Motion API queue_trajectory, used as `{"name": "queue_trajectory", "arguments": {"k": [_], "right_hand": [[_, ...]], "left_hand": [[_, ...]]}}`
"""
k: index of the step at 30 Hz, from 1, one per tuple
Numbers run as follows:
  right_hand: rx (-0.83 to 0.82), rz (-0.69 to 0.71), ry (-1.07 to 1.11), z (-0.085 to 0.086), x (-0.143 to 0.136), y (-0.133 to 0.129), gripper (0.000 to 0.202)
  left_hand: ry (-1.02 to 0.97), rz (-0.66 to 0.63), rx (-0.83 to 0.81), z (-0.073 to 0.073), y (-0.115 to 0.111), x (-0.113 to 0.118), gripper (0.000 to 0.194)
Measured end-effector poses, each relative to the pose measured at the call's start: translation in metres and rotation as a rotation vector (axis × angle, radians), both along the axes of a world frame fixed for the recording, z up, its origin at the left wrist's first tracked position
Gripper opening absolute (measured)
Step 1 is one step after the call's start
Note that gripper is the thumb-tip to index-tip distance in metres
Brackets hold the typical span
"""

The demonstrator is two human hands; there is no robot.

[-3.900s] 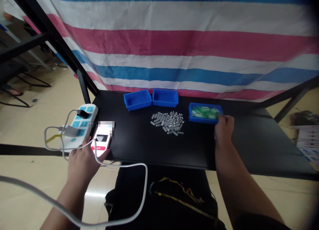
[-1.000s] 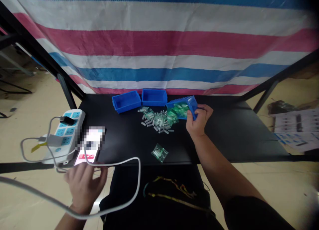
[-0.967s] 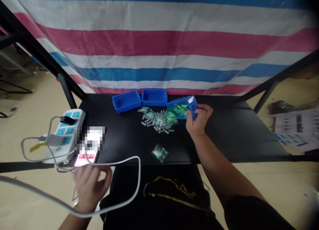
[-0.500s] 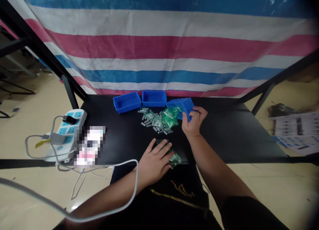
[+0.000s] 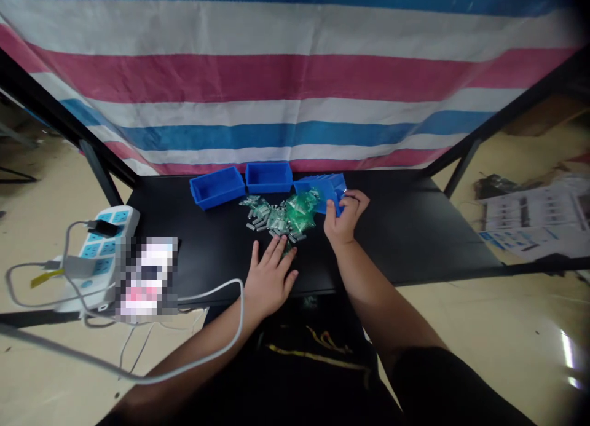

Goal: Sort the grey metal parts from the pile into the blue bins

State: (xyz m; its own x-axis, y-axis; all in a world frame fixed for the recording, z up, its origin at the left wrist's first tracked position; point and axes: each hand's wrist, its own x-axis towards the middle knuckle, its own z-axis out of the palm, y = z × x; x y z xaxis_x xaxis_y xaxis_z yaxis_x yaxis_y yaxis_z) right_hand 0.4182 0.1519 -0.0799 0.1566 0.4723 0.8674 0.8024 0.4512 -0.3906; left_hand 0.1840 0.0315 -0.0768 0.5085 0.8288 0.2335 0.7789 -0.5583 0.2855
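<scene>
My right hand (image 5: 343, 220) grips the near right end of a tipped blue plastic bin (image 5: 328, 189). Its mouth leans left toward a pile of green-tinted clear packets (image 5: 302, 209) and small grey metal cylinders (image 5: 262, 217). My left hand (image 5: 271, 278) lies palm down on the table with its fingers spread, the fingertips at the near side of the pile. Part of a greenish packet (image 5: 288, 248) shows by these fingertips; the palm hides whatever is beneath it. A faint shiny patch (image 5: 310, 302) appears on the dark clothing below the table edge, too unclear to name.
Two more blue bins (image 5: 217, 188) (image 5: 269, 177) stand at the back of the black table (image 5: 396, 229). To the left lie a white power strip (image 5: 104, 248) and a pixelated phone-like object (image 5: 147, 278). A grey cable (image 5: 207, 361) loops over my left forearm. Behind hangs a striped sheet (image 5: 276, 75).
My left hand has moved forward from the table's near edge to the pile. The packets under it at the edge no longer show there. My right hand still holds the tipped bin. The view has shifted.
</scene>
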Motion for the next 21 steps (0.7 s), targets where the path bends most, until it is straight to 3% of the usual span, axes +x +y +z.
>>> {"name": "queue_trajectory", "arguments": {"k": [5,10,15,21], "right_hand": [[0.026,-0.002,0.028,-0.001,0.002,0.002,0.017],[-0.022,-0.036,0.052,-0.005,0.007,0.005,0.019],[0.001,-0.025,0.084,-0.007,0.009,0.009,0.021],[-0.003,-0.092,0.235,-0.012,0.016,0.019,0.027]], "left_hand": [[-0.110,-0.034,0.064,0.012,0.007,-0.007,0.037],[-0.351,-0.126,0.218,0.013,-0.008,-0.025,0.018],[-0.390,-0.444,0.184,0.001,-0.035,-0.051,0.016],[-0.342,-0.391,0.063,-0.023,-0.048,-0.078,0.015]]}}
